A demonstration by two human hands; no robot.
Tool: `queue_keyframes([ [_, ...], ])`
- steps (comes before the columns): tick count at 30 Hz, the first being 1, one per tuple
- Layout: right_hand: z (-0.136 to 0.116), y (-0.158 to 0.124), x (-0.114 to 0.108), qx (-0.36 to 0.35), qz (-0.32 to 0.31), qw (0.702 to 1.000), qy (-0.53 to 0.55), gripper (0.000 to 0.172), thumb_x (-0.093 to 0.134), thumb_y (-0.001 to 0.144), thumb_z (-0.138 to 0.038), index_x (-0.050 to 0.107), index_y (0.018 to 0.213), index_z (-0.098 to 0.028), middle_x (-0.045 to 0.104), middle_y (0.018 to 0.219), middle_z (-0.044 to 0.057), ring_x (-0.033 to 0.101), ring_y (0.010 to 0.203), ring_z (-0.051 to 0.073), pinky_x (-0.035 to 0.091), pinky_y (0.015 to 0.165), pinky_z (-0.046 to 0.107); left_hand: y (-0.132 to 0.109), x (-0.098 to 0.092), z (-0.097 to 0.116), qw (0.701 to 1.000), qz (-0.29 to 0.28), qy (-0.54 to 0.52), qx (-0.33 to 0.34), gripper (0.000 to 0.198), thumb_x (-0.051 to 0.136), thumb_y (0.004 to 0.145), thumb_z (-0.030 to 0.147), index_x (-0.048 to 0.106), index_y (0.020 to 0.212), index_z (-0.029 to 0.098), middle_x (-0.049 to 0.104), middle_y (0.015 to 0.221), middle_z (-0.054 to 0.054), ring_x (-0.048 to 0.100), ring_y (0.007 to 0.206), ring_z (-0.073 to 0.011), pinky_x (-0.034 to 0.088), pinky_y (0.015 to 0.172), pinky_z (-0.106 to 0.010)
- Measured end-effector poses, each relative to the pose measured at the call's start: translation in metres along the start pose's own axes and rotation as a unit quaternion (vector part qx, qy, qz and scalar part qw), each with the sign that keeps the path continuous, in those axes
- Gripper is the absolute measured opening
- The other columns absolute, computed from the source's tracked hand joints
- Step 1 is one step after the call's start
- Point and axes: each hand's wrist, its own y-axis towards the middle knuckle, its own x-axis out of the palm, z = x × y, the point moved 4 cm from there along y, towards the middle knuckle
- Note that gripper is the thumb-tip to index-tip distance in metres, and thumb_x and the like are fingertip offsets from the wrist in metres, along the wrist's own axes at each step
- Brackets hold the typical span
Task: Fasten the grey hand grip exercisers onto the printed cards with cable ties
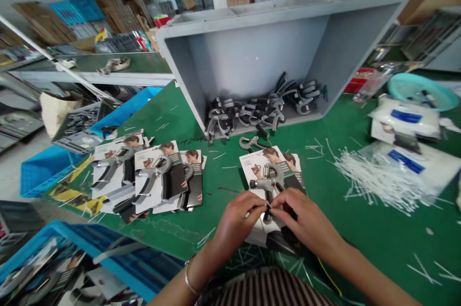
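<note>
Head view: A grey-and-black hand exerciser [275, 176] lies on a printed card [248, 162] at the near edge of a green table [219, 176], just short of the open side of a grey bin [252, 20]. From my distant post I judge it modest in weight and stiff in the frame, with a spring that would push back if squeezed. Its smooth grey parts may slide under a fingertip, so I would take it by a dark handle; the card looks light and easily creased, best steadied by its edges. The white tie [268, 204] at the handle seems thin, bendy and slick, a thing for fingertips alone.

I see the left hand [236, 217] with thumb and forefinger pinched together on the tie, other fingers curled. The right hand [300, 212] meets it there, likewise pinching, its palm turned down over the card.
</note>
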Motion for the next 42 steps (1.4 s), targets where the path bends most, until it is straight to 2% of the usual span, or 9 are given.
queue_keyframes([
  [9, -0.001, -0.005, -0.017, -0.056, -0.012, 0.993, -0.104, 0.020, 0.049, 0.098, -0.022, 0.060, 0.082, -0.018, 0.062, 0.082, 0.006, 0.050, 0.083, 0.023, 0.040, 0.080, 0.038, 0.004, 0.002, 0.003, 0.996, -0.005, -0.071, -0.050, 0.007, 0.067, 0.087, 0.018, 0.074, 0.088, 0.016, 0.072, 0.087, -0.006, 0.066, 0.084, -0.0163, 0.050, 0.079, -0.026],
  [17, -0.002, -0.006, -0.015, -0.062, -0.014, 0.987, -0.149, 0.022, 0.048, 0.099, -0.023, 0.061, 0.082, -0.017, 0.061, 0.082, 0.008, 0.050, 0.084, 0.024, 0.041, 0.079, 0.039, 0.005, 0.003, 0.008, 0.996, -0.008, -0.068, -0.063, 0.007, 0.067, 0.086, 0.016, 0.074, 0.087, 0.017, 0.072, 0.085, -0.005, 0.065, 0.083, -0.0161, 0.049, 0.078, -0.026],
  [21, -0.006, -0.007, -0.014, -0.064, -0.020, 0.986, -0.155, 0.024, 0.047, 0.099, -0.023, 0.061, 0.082, -0.017, 0.061, 0.083, 0.008, 0.049, 0.083, 0.024, 0.042, 0.078, 0.039, 0.005, 0.007, 0.007, 0.998, -0.014, -0.050, -0.043, 0.006, 0.067, 0.086, 0.016, 0.073, 0.087, 0.016, 0.071, 0.085, -0.005, 0.065, 0.082, -0.0156, 0.049, 0.077, -0.025],
  [24, -0.009, -0.006, -0.013, -0.073, -0.021, 0.986, -0.147, 0.024, 0.046, 0.100, -0.023, 0.062, 0.083, -0.017, 0.061, 0.083, 0.008, 0.049, 0.083, 0.024, 0.042, 0.077, 0.038, 0.006, 0.009, 0.009, 1.000, -0.022, -0.013, 0.000, 0.007, 0.064, 0.089, 0.017, 0.071, 0.091, 0.016, 0.070, 0.086, -0.005, 0.064, 0.084, -0.0160, 0.050, 0.078, -0.027],
  [27, -0.009, -0.005, -0.012, -0.078, -0.011, 0.988, -0.131, 0.025, 0.046, 0.100, -0.024, 0.062, 0.082, -0.017, 0.061, 0.083, 0.007, 0.049, 0.083, 0.023, 0.042, 0.077, 0.037, 0.005, 0.008, 0.020, 0.994, -0.056, 0.082, 0.047, 0.013, 0.055, 0.095, 0.020, 0.068, 0.098, 0.017, 0.069, 0.091, -0.006, 0.063, 0.089, -0.0181, 0.050, 0.083, -0.031],
  [30, -0.007, -0.004, -0.012, -0.071, 0.005, 0.991, -0.110, 0.022, 0.049, 0.099, -0.026, 0.061, 0.083, -0.018, 0.062, 0.084, 0.007, 0.050, 0.085, 0.023, 0.042, 0.078, 0.037, 0.003, 0.004, 0.035, 0.967, -0.110, 0.217, 0.071, 0.019, 0.045, 0.098, 0.018, 0.064, 0.097, 0.018, 0.067, 0.091, -0.006, 0.060, 0.088, -0.0202, 0.049, 0.082, -0.034],
  [34, -0.009, -0.004, -0.012, -0.091, 0.005, 0.991, -0.098, 0.019, 0.051, 0.099, -0.029, 0.064, 0.091, -0.018, 0.064, 0.085, 0.006, 0.050, 0.084, 0.023, 0.041, 0.078, 0.037, 0.004, 0.000, 0.047, 0.923, -0.147, 0.348, 0.073, 0.020, 0.043, 0.096, 0.014, 0.059, 0.085, 0.018, 0.063, 0.081, -0.005, 0.056, 0.079, -0.0221, 0.047, 0.075, -0.037],
  [38, -0.013, -0.004, -0.011, -0.111, 0.003, 0.986, -0.124, 0.023, 0.048, 0.100, -0.027, 0.067, 0.091, -0.018, 0.064, 0.084, 0.007, 0.050, 0.082, 0.022, 0.040, 0.074, 0.035, 0.009, 0.000, 0.052, 0.908, -0.180, 0.363, 0.106, 0.021, 0.043, 0.095, 0.014, 0.057, 0.080, 0.018, 0.061, 0.078, -0.005, 0.054, 0.076, -0.0213, 0.045, 0.075, -0.037],
  [42, -0.007, -0.008, -0.011, -0.104, 0.006, 0.989, -0.109, 0.023, 0.049, 0.099, -0.026, 0.065, 0.084, -0.019, 0.063, 0.083, 0.006, 0.050, 0.082, 0.021, 0.040, 0.073, 0.034, 0.012, -0.004, 0.055, 0.928, -0.182, 0.308, 0.107, 0.024, 0.043, 0.097, 0.020, 0.055, 0.076, 0.019, 0.061, 0.077, -0.005, 0.053, 0.077, -0.0201, 0.042, 0.074, -0.036],
])
